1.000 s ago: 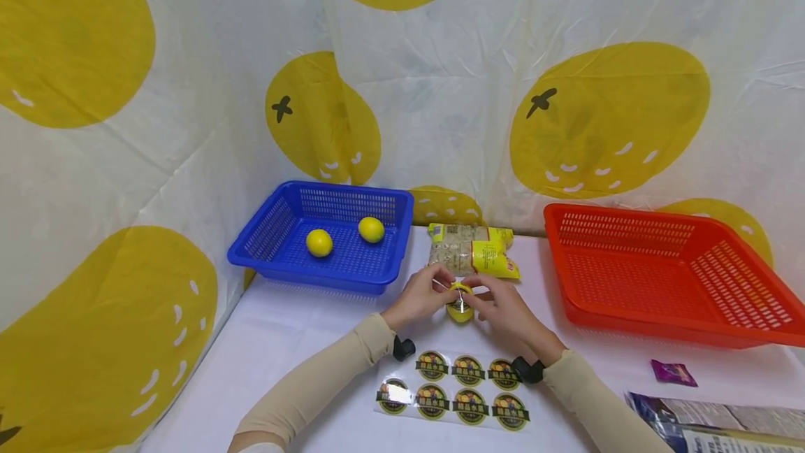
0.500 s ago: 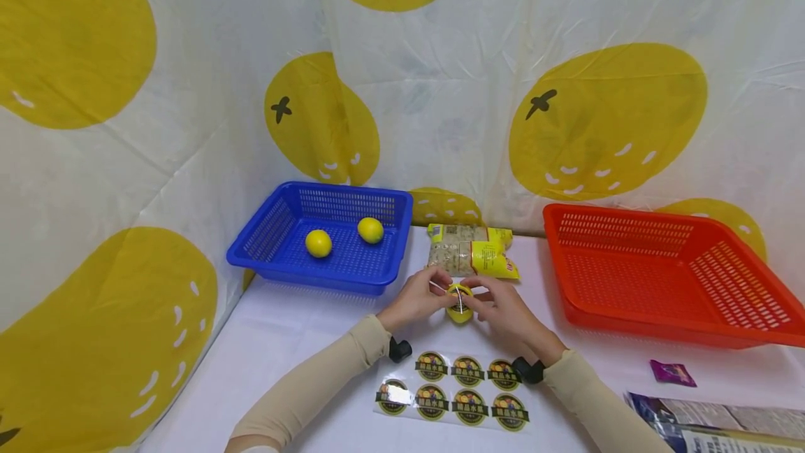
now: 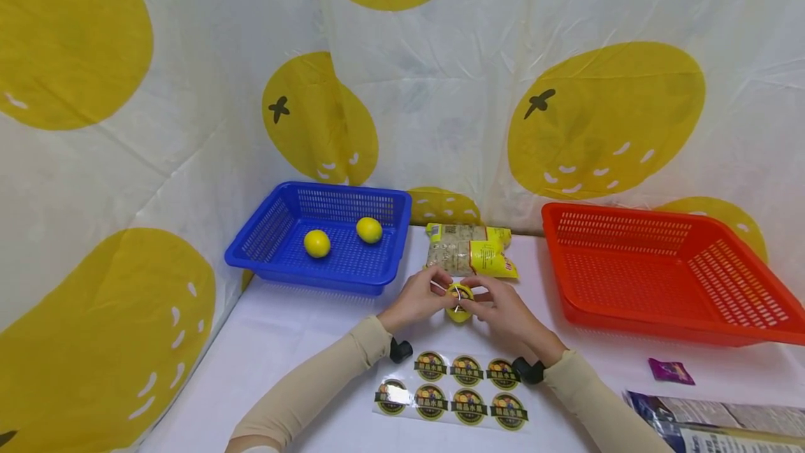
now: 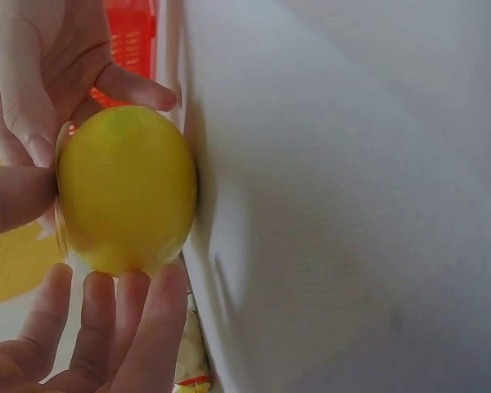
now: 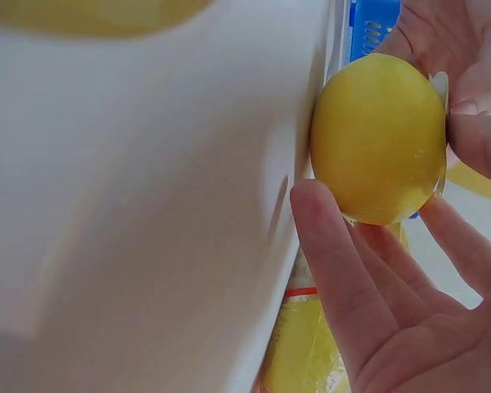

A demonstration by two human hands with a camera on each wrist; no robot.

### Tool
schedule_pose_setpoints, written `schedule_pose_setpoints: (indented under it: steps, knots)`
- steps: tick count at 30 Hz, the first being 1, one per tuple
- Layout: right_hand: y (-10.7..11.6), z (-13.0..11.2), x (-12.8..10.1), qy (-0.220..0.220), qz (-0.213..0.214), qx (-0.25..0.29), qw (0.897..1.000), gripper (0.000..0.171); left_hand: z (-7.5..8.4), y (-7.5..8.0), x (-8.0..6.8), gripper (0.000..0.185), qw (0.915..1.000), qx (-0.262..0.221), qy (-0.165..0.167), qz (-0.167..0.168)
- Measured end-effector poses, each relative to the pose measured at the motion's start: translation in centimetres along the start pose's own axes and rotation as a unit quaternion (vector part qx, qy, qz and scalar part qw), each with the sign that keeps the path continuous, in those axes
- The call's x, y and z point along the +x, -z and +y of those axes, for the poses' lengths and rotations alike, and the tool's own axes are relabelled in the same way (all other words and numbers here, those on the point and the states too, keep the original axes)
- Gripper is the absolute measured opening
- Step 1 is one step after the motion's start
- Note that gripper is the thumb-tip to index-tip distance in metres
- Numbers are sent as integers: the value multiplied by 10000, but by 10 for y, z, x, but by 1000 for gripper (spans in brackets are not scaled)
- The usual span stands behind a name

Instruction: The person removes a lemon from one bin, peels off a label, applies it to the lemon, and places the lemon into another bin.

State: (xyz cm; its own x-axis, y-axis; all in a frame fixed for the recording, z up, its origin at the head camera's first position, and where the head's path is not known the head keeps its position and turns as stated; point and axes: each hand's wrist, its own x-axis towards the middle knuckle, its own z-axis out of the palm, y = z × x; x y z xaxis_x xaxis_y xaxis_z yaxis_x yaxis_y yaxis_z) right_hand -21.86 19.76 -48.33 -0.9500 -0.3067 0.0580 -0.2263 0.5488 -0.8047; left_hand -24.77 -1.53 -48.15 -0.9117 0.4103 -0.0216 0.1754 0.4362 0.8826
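Lemon pinned between both our hands, resting on the tabletop.

From the head view we hold the lemon [image 3: 459, 305] dead centre, left hand [image 3: 420, 296] and right hand [image 3: 501, 308] equally near, just in front of the sticker sheet [image 3: 453, 393]. In the left wrist view our left fingers [image 4: 119, 323] curl under the lemon [image 4: 124, 190], its long axis lying along the tabletop [image 4: 344, 196]. In the right wrist view our right fingers [image 5: 344, 270] cup the lemon [image 5: 378, 137], thumb pressing a clear sticker [image 5: 439, 86] on top.
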Motion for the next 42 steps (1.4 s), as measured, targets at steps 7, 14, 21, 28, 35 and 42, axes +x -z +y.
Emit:
schedule_pose_setpoints:
  steps: [7,14,21,28,35,42]
  knots:
    - [1,-1,-1,44,-34,25,10000,44,-1,0,1,34,10000,-29,-12,-3]
    - [2,-1,-2,85,-100,23,9999,44,-3,-2,2,32,10000,53,-60,49]
    - [2,1,-5,237,-95,-21,9997,47,-4,-3,2,33,9998,-171,28,57]
    - [1,3,-5,324,-67,-40,9994,48,-6,-3,5,36,9990,-403,180,8]
    - [2,6,-6,368,-79,-28,9993,47,-7,-1,5,45,9952,-870,396,-212]
    - [3,5,-8,364,-67,-65,9993,47,-8,-2,3,41,9937,-957,381,-439]
